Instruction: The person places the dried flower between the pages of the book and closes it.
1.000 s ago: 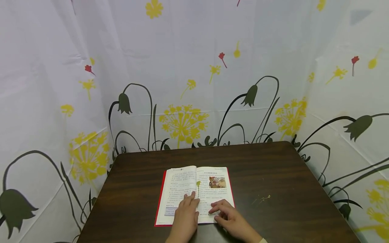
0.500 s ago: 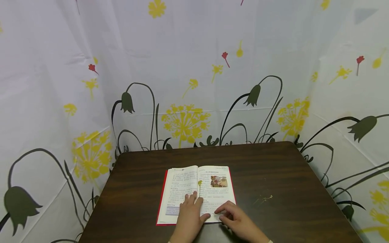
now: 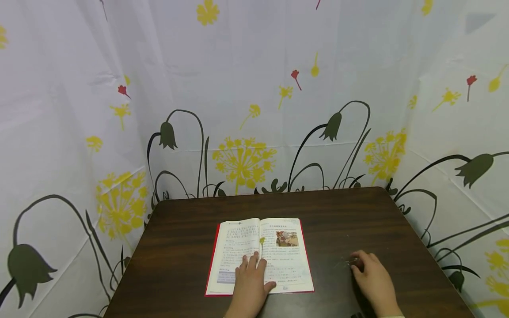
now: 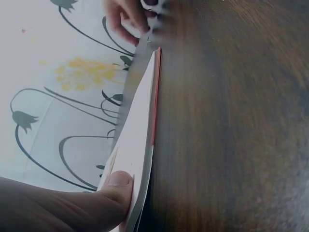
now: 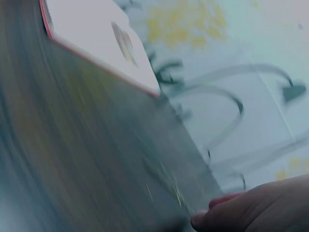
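Note:
An open book (image 3: pixel 238 256) with a red cover lies on the table in the head view. My left hand (image 3: pixel 249 285) rests on its lower middle, fingers spread and thumb out on the right page. In the left wrist view, my left thumb (image 4: pixel 116 193) presses the page. A thin flower sprig (image 3: pixel 262 245) with a yellow head lies along the book's gutter. Right of the book, my right hand (image 3: pixel 373 278) is at a few fine dried sprigs (image 3: pixel 345 262) on the table, with thumb and index fingertips apart around their tip. The right wrist view shows those sprigs (image 5: pixel 177 193) beside the fingertips, blurred.
The dark wooden table (image 3: pixel 179 247) reaches back to a white curtain (image 3: pixel 238 88) printed with flowers. Near the front edge, a small black object (image 3: pixel 357 315) shows left of the right wrist.
My right hand has left the book's lower right page and moved right to the sprigs on the table. My left hand has stayed on the book, its thumb swung outward.

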{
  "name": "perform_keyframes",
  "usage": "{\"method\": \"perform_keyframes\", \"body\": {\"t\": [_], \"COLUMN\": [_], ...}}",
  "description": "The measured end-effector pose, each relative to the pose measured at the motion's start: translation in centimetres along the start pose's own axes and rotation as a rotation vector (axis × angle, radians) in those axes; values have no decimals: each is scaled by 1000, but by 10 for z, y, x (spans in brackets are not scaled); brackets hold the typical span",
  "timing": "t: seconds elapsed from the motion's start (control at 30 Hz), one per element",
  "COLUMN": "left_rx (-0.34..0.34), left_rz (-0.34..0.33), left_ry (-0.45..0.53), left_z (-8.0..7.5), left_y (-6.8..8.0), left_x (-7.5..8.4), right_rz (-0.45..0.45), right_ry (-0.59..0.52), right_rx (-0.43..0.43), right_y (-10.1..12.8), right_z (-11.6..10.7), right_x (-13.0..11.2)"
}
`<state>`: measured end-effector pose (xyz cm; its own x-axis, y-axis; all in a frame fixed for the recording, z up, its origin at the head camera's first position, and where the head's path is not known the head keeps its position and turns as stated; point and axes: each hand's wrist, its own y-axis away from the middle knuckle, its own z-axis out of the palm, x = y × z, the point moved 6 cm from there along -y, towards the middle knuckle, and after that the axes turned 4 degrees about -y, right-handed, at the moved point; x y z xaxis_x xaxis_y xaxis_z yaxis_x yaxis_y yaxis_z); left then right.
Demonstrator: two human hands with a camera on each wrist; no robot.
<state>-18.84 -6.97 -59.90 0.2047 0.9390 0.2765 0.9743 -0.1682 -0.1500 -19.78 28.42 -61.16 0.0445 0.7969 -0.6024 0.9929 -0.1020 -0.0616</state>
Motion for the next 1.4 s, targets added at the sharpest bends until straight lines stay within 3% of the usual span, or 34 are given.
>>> {"method": "perform_keyframes", "body": {"t": [0.2,0.37,0.8,1.4], "left_rx": [21,18,26,17], "left_rz": [-15,-21,-37,-58], "left_ry": [-4,-4,-144,-87], "left_z": [-2,0,10,9], "left_y": [2,2,5,6], "left_x": [1,3,10,11], "right_rz": [37,32,74,40], "right_ry": [2,-7,-27,34], "right_rx": [-11,-9,-34,-13], "right_y": [-3,-4,-4,-6], "right_z": [-10,-7,-6,-1], "right_x": [26,29,33,35]}}
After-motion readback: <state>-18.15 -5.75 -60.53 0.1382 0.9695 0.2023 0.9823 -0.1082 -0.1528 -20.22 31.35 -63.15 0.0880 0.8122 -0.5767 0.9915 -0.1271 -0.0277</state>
